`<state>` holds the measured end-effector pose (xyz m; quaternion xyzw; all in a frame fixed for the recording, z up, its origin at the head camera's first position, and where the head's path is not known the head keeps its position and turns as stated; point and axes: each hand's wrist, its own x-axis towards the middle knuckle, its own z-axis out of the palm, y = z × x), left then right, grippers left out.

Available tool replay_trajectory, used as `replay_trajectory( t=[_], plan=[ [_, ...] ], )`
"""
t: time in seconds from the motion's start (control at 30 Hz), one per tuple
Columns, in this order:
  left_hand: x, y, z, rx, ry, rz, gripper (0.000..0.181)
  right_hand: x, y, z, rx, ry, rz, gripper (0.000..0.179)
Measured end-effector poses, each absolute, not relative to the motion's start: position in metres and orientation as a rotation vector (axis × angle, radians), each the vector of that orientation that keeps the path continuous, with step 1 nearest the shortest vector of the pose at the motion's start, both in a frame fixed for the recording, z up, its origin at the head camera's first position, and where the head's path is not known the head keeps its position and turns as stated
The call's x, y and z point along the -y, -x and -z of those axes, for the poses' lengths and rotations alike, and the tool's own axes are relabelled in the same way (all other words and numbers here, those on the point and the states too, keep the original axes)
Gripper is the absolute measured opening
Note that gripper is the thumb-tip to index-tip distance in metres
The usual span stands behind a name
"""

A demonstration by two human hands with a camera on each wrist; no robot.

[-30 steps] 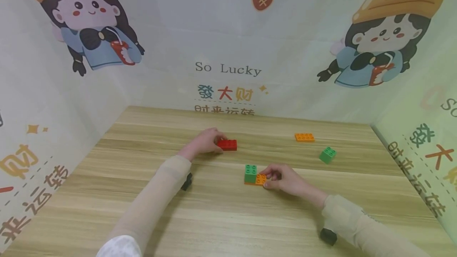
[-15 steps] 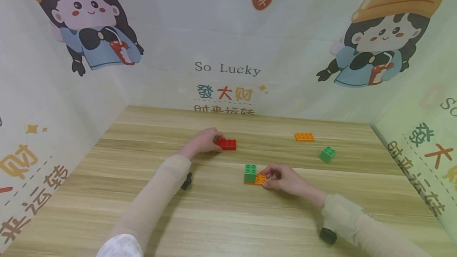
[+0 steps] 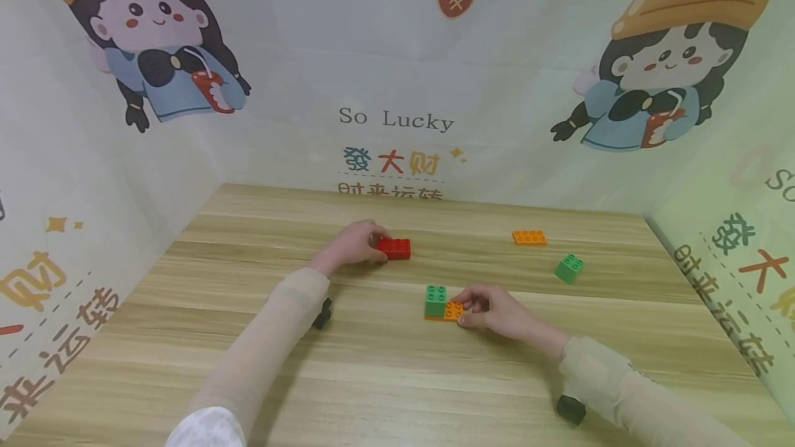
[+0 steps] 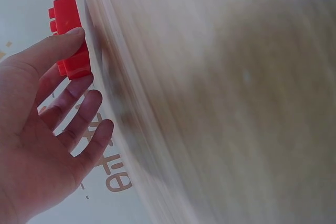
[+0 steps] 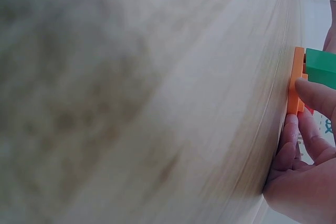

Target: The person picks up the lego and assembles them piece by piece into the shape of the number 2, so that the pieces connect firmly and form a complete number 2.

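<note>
My left hand [image 3: 355,243] pinches a red toy building brick [image 3: 397,249] at its left end. In the left wrist view, the thumb lies across the red brick [image 4: 67,17] while the lower fingers stay apart. Nearer to me, an orange plate brick [image 3: 455,310] lies on the table with a green brick [image 3: 436,303] on its left half. My right hand [image 3: 493,310] holds that plate's right end between thumb and fingers. The right wrist view has the thumb on the orange plate [image 5: 294,85], below the green brick [image 5: 321,67].
A second orange plate brick [image 3: 529,237] rests toward the back right of the wooden table [image 3: 373,378]. Closer in stands a loose green brick [image 3: 569,268]. A printed cloth [image 3: 397,54] hangs behind the table and along both sides.
The left hand and the red brick have shifted very slightly up in the head view. My right hand stays still on the orange plate.
</note>
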<state>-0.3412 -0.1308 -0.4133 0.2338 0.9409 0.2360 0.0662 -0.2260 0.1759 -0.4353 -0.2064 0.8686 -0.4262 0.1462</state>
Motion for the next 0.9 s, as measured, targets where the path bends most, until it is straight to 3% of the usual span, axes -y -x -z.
replay_trajectory(
  t=[0.9],
  plan=[
    [0.125,0.3395,0.4052,-2.838,-0.714,-0.733,0.046,-0.176,0.2281,0.4368,-2.52,0.585,1.206,0.03]
  ],
)
